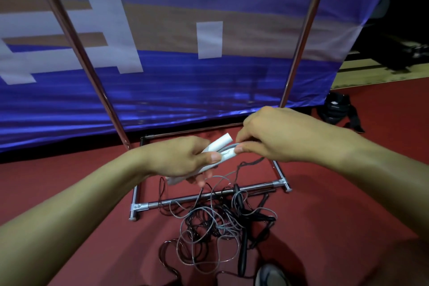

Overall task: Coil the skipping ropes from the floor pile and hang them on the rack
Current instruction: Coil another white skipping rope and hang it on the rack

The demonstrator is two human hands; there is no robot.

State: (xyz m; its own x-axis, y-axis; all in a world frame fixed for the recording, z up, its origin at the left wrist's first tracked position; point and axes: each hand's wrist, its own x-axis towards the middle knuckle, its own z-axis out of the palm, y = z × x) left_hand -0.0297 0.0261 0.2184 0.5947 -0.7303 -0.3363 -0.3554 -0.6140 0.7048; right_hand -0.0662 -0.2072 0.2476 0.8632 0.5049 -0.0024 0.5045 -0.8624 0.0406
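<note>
Left hand: gripping the white handles.
Right hand: pinching the grey cord — coiling is beginning.
Floor pile: is lying tangled; rack — nothing visibly hanging.

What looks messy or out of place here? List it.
The ropes lie in a tangled heap on the red floor, some draped over the rack's bottom bar. A black bag sits slumped by the banner.

The rack is polished, shiny metal tubing. The handles look like smooth white plastic. The ropes are thin glossy cord. The floor is matt red; the banner is glossy blue sheeting.
</note>
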